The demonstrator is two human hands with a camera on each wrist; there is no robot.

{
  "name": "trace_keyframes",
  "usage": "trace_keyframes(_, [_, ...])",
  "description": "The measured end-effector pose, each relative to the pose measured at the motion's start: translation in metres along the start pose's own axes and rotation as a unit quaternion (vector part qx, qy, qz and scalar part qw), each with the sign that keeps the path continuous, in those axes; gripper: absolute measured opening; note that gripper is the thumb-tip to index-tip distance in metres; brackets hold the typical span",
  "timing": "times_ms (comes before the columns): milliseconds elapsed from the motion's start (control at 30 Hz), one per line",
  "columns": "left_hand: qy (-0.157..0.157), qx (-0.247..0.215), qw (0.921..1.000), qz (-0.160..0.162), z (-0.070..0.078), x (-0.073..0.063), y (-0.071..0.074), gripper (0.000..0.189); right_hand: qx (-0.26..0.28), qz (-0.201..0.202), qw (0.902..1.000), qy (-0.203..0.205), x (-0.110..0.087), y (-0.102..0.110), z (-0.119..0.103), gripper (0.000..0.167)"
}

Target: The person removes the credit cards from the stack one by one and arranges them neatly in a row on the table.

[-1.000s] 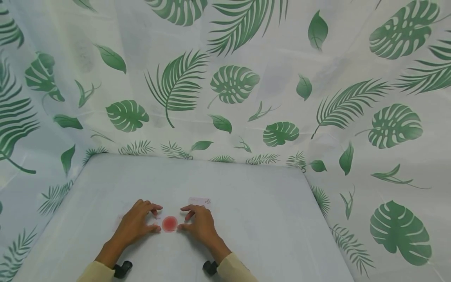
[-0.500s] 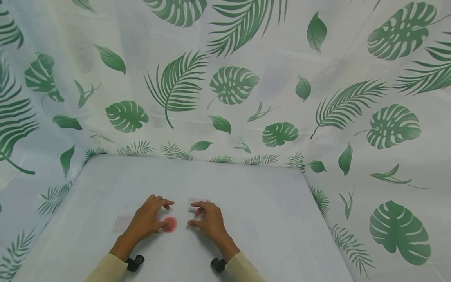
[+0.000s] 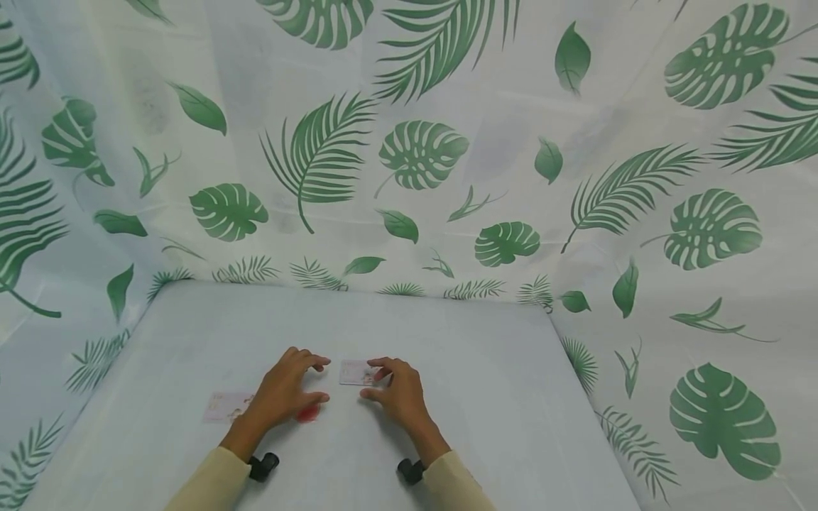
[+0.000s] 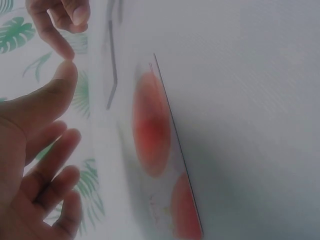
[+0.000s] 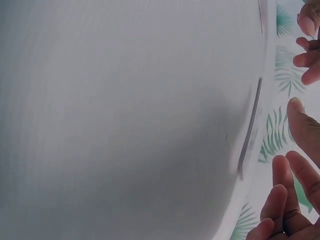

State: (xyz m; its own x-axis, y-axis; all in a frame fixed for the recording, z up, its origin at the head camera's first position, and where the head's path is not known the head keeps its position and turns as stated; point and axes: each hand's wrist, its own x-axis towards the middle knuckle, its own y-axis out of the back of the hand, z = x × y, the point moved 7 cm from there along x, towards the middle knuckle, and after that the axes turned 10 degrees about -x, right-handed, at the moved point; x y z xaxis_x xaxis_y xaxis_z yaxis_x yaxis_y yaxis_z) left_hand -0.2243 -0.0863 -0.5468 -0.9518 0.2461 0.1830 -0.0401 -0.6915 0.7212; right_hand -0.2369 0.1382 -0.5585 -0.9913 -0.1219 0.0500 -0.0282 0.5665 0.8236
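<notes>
My left hand (image 3: 279, 390) hovers over the flat card with a red circle (image 3: 308, 414), its thumb covering part of that circle. The left wrist view shows large red circles on the card (image 4: 152, 125) and the left hand (image 4: 37, 155) apart from it, holding nothing. To the right, my right hand (image 3: 402, 397) is beside a small stack of pale pink printed cards (image 3: 354, 372); its fingertips overlap the stack's right end in the head view. Whether they touch it I cannot tell. Layered edges of the stack (image 5: 250, 127) show in the right wrist view.
A pale pink printed card end (image 3: 220, 407) lies left of my left forearm; its right part is hidden. White cloth covers the table (image 3: 498, 404). Leaf-print sheeting (image 3: 434, 213) stands behind and along both sides.
Both hands have moved right and slightly away from me. The left thumb has passed over the red circle, and more of the left card and the stack is uncovered. The cards have stayed put.
</notes>
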Motion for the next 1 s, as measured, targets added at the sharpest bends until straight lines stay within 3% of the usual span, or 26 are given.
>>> trace_keyframes(433, [0.004,-0.001,0.9999,-0.011,0.009,0.018,-0.016,0.063,-0.011,0.005,0.9999,-0.003,0.005,0.005,0.02,0.056])
trace_keyframes(800, [0.01,0.018,0.9997,-0.014,0.005,0.03,-0.029,0.062,-0.024,0.003,0.9996,0.013,0.015,0.002,0.024,0.058])
trace_keyframes(1000, [0.012,0.03,0.9992,-0.024,0.002,0.034,-0.036,0.061,-0.042,-0.017,0.999,-0.008,0.019,-0.002,0.026,0.059])
